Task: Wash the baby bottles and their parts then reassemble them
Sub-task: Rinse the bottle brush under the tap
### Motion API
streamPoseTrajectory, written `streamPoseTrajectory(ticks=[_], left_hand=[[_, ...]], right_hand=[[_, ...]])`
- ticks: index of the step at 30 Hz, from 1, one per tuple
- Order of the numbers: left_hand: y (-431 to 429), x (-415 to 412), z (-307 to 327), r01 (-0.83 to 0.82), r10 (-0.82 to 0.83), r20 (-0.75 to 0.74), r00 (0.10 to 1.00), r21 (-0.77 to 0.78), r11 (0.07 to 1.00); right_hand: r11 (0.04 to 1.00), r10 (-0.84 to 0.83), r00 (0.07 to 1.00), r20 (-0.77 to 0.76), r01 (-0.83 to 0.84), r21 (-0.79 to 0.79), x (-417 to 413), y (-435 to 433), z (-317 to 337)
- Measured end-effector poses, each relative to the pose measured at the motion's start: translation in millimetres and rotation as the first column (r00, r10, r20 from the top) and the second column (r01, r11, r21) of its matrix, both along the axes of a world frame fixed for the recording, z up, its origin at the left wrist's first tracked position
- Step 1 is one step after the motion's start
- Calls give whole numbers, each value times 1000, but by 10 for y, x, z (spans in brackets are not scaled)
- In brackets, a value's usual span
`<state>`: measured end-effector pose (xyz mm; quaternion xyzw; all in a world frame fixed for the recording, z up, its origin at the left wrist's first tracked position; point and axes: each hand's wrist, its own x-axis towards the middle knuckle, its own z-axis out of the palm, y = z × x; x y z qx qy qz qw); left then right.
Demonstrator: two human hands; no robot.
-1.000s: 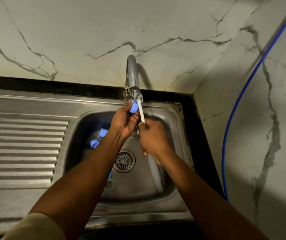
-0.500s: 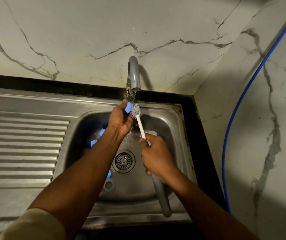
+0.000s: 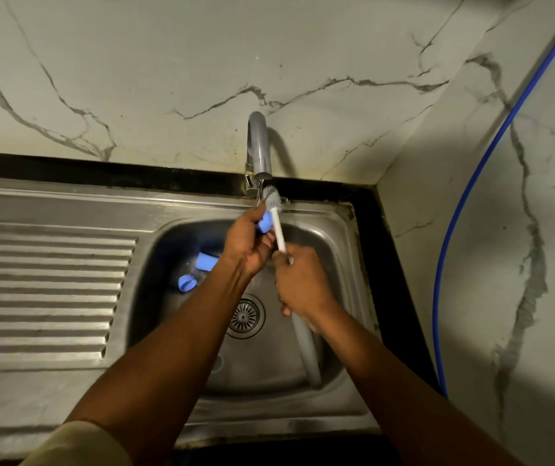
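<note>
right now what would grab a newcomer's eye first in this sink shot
Two hands meet under the tap: the left hand pinches a small blue bottle part while the right hand works a white-handled brush beside it. Next come the bright blue pieces lying in the steel sink, left of the drain, and the blue hose running down the right wall.

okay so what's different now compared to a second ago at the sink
The brush in the right hand dropped slightly away from the tap, then came back up under the spout beside the blue part in the left hand. Both grips are unchanged, and the blue pieces in the sink have not moved.
</note>
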<state>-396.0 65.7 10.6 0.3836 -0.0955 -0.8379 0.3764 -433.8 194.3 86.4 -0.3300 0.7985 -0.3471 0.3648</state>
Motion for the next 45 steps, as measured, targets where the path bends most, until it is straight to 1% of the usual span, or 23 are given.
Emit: streamPoseTrajectory(ticks=[2,3,5,7,8,9,12,13,15,17,19,23,25,29,31,34,36,38,39,42,43,44,45], left_hand=[[-116,55,-36,-48,48,-1,999,58,997],[-169,74,-62,-49,50,-21,999,68,996],[-138,65,-44,-51,54,-52,997,62,997],[-71,16,-21,-9,10,-65,998,10,1000],[-32,7,2,16,-17,-53,998,-15,1000],[-15,12,22,23,-25,-58,998,-23,999],[-97,120,52,3,-3,-119,993,-1,1000],[-129,146,41,-2,3,-146,989,6,1000],[-134,168,38,-6,10,-166,986,23,1000],[-100,165,33,-1,8,-172,985,40,999],[-100,161,33,-20,25,-194,981,30,999],[-186,212,46,-103,116,-216,970,67,992],[-173,217,32,-97,112,-220,969,79,992],[5,107,34,7,-8,-158,987,-3,1000],[-25,89,79,-35,38,-165,986,18,999],[-112,142,70,-107,113,-115,987,53,993],[-43,150,74,-68,73,-138,988,41,997],[41,101,85,-13,17,-156,988,28,1000],[44,86,100,-21,26,-155,988,32,999],[-106,136,85,-119,134,-199,971,86,989],[-152,168,61,-129,137,-181,974,56,990],[-163,192,38,-121,117,-113,987,-25,992],[-130,204,35,-83,85,8,996,-155,984]], right_hand=[[993,112,994,-18,-111,40,131,191,11],[990,135,990,-42,-132,57,169,252,14],[995,100,994,-53,-99,21,121,198,5],[999,-12,999,34,14,-48,-9,12,23],[998,-38,997,67,42,-57,-54,-46,44],[998,-18,998,67,22,-59,-66,-55,50],[989,141,989,-39,-143,-38,50,122,72],[987,159,986,-57,-161,-25,68,170,77],[992,124,990,-67,-126,-28,13,126,50],[998,57,998,-38,-58,-32,-87,-18,35],[998,45,999,-16,-45,-49,-122,-103,29],[989,150,977,-153,-149,21,69,106,-42],[987,158,967,-202,-148,60,117,177,-86],[999,48,985,-165,-46,18,-71,-70,-11],[995,95,983,-156,-92,27,-73,-32,27],[981,185,969,-165,-174,81,40,173,3],[990,139,980,-141,-134,45,11,99,-17],[998,63,995,-76,-62,8,-51,-30,9],[998,57,996,-64,-57,5,-55,-58,20],[987,163,981,-104,-161,28,75,79,0],[985,175,978,-118,-172,35,110,146,-9],[987,159,979,-125,-158,21,110,182,-19],[992,123,985,-125,-125,-5,73,184,-36]])
